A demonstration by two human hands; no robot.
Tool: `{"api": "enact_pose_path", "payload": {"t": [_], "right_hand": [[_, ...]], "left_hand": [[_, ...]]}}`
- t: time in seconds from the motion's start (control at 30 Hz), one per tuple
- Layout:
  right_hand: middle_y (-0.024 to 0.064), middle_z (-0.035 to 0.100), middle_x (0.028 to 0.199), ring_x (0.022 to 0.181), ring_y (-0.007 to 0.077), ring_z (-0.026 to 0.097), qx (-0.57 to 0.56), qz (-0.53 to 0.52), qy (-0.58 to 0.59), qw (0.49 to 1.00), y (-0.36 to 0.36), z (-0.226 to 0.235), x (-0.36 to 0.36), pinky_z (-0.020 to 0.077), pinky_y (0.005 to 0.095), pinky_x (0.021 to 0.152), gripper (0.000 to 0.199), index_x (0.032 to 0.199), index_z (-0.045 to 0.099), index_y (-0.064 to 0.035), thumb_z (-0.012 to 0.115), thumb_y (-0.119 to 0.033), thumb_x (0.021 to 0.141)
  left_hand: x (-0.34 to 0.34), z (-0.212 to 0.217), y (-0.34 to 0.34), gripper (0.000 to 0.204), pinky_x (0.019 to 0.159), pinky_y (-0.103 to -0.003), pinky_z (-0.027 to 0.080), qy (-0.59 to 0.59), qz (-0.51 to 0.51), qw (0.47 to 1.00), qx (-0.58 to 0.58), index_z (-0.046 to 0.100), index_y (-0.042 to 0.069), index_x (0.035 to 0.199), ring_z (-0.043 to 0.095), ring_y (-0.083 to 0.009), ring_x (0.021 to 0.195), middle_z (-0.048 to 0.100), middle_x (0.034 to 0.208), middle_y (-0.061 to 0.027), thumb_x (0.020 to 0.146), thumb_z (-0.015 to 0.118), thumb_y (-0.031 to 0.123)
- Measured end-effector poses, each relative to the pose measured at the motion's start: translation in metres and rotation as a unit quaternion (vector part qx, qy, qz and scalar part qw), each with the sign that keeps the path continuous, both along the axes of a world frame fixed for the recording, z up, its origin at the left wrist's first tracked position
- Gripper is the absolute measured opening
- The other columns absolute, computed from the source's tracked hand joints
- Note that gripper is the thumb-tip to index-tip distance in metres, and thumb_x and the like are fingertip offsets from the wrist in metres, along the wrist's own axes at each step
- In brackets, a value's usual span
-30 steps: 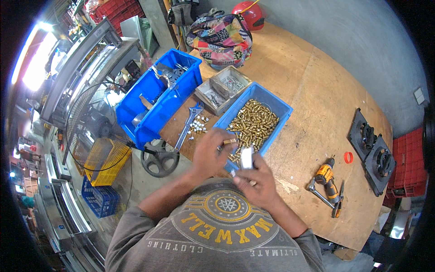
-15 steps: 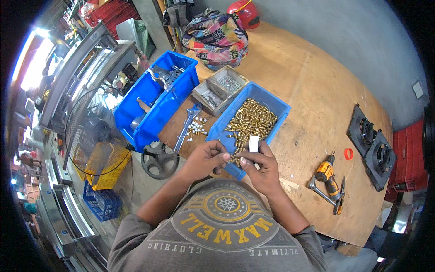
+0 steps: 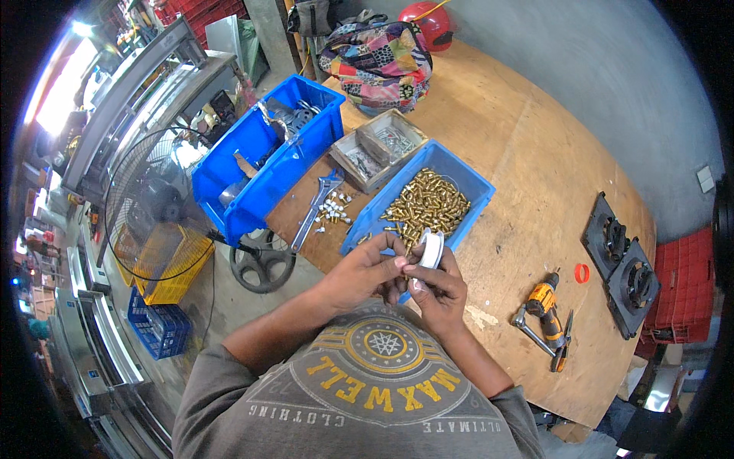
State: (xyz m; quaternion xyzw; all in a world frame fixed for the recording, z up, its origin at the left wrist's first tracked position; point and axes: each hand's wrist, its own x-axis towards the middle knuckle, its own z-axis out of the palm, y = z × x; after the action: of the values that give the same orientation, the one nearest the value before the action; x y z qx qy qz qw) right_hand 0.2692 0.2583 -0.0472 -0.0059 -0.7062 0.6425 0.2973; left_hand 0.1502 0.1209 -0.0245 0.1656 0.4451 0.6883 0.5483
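Observation:
My right hand (image 3: 441, 292) is closed around a white spool of thread seal tape (image 3: 432, 250), held above the near end of a blue bin (image 3: 480, 200). My left hand (image 3: 359, 269) pinches a small brass fitting against the right fingertips; the fingers hide most of it. Both hands meet close to my chest. Many loose brass fittings (image 3: 427, 200) fill the bin's far and middle part. Left of the bin lies a small heap of white-wrapped fittings (image 3: 333, 210), beside an adjustable wrench (image 3: 312, 216).
Behind stand a divided wooden box (image 3: 375, 180) of screws and a deeper blue bin (image 3: 243, 205). On the right lie a cordless drill (image 3: 544, 302), pliers (image 3: 564, 348), a red ring (image 3: 582, 273) and black burner plates (image 3: 621, 264). A fan (image 3: 159, 203) stands at left.
The spool has turned from edge-on so its round face shows more. My hands have drawn slightly closer together, and the whole view has shifted a little.

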Motion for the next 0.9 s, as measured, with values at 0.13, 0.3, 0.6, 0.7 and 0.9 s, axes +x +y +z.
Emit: {"api": "enact_pose_path", "payload": {"t": [0.13,0.3,0.6,0.7,0.9], "right_hand": [[0.0170,0.058,0.114,0.106,0.0280,0.059,-0.007,0.006,-0.023,1.000,0.002,0.001,0.001,0.0475,0.0376,0.090,0.026,0.108,0.073,-0.0071,0.070,-0.007,0.082],[0.0169,0.059,0.113,0.107,0.0282,0.059,0.004,-0.010,-0.036,0.999,0.005,0.006,0.003,0.0479,0.0382,0.091,0.027,0.107,0.073,-0.0076,0.071,-0.007,0.080],[0.0186,0.056,0.113,0.107,0.0306,0.057,0.103,0.022,-0.014,0.994,0.017,0.017,0.004,0.0464,0.0410,0.090,0.031,0.108,0.071,-0.0026,0.069,-0.015,0.080],[0.0196,0.056,0.113,0.106,0.0309,0.057,0.114,0.034,-0.004,0.993,0.018,0.018,0.004,0.0464,0.0410,0.090,0.033,0.108,0.071,-0.0030,0.069,-0.018,0.079],[0.0207,0.055,0.113,0.104,0.0316,0.058,0.122,0.010,0.008,0.992,0.015,0.015,0.006,0.0470,0.0407,0.089,0.034,0.108,0.071,-0.0034,0.069,-0.019,0.078]], "left_hand": [[0.000,0.002,-0.001,0.019,0.060,-0.027,0.050,0.031,0.012,0.999,0.013,0.045,0.009,0.108,0.060,-0.0129,0.066,0.061,0.082,-0.0041,0.101,0.054,0.025],[0.001,0.006,-0.002,0.022,0.066,-0.026,0.051,0.096,-0.021,0.993,0.064,0.042,0.007,0.113,0.061,-0.0111,0.076,0.062,0.093,-0.0041,0.101,0.053,0.022],[0.002,0.006,-0.002,0.025,0.063,-0.025,0.049,0.200,-0.035,0.978,0.056,0.040,0.005,0.116,0.060,-0.0094,0.074,0.062,0.089,-0.0059,0.100,0.056,0.016],[0.003,0.005,-0.001,0.027,0.061,-0.025,0.048,0.193,-0.034,0.979,0.057,0.039,0.005,0.117,0.060,-0.0097,0.071,0.063,0.087,-0.0061,0.099,0.056,0.015],[0.005,0.006,0.000,0.031,0.062,-0.025,0.050,0.126,-0.030,0.990,0.064,0.038,0.005,0.118,0.063,-0.0111,0.073,0.064,0.089,-0.0083,0.098,0.059,0.014]]}}
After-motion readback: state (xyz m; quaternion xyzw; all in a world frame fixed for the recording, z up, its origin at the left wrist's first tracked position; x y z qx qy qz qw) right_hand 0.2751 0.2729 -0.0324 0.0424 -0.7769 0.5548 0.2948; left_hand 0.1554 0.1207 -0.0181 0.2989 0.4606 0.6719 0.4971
